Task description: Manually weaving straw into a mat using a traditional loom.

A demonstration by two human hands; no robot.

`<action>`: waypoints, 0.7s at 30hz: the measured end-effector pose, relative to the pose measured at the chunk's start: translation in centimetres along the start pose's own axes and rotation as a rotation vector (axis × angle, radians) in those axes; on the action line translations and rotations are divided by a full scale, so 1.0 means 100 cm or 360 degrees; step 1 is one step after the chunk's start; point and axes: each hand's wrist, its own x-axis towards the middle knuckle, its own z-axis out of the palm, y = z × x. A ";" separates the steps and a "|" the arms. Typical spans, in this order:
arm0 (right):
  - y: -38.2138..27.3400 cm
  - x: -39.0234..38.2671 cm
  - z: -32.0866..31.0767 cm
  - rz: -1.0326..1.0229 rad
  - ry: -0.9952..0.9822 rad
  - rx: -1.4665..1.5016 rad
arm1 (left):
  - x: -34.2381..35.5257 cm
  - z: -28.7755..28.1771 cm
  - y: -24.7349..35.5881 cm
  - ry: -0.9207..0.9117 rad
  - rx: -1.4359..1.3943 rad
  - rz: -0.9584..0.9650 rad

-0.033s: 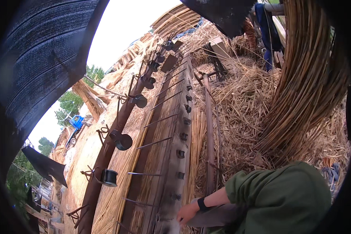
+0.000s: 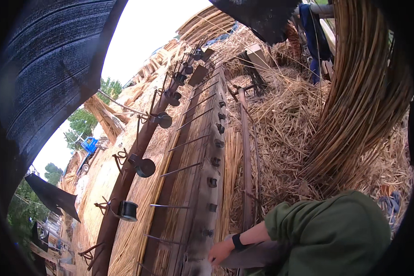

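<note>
My right hand [image 2: 221, 252] reaches in from the lower right, in a green sleeve with a black band at the wrist. Its fingers curl down at the near end of a long metal beam [image 2: 197, 225]; anything between them is too small or hidden to make out. Small dark metal fittings [image 2: 212, 182] run along the beam in a row, and thin metal rods [image 2: 170, 206] jut out to its left. Parallel to it is a rusty pipe [image 2: 137, 138] carrying several wire spools [image 2: 128, 210]. Reeds [image 2: 129, 244] lie lengthwise under the frame. My left hand is out of sight.
A large bundle of reeds [image 2: 354, 101] stands at the right. Loose straw [image 2: 285, 133] covers the ground there, beside a brown metal bar [image 2: 246, 152]. Dark shade cloth [image 2: 55, 60] hangs at upper left. A blue vehicle [image 2: 90, 145] stands far off, left.
</note>
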 end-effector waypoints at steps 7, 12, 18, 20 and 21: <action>-0.006 0.001 -0.004 0.0005 -0.0062 0.0130 | 0.005 -0.006 -0.008 -0.0021 0.1285 0.0730; -0.005 0.003 -0.003 -0.0027 -0.0033 0.0105 | 0.006 -0.006 -0.006 0.0149 0.0722 0.0494; -0.007 0.003 -0.002 0.0043 -0.0041 0.0086 | 0.013 0.000 0.002 0.0336 0.0353 0.0353; -0.007 0.003 -0.002 0.0015 -0.0057 0.0118 | 0.012 0.002 0.004 0.0345 0.0331 0.0291; -0.007 0.004 -0.001 0.0001 -0.0067 0.0134 | 0.011 0.002 0.006 0.0331 0.0310 0.0235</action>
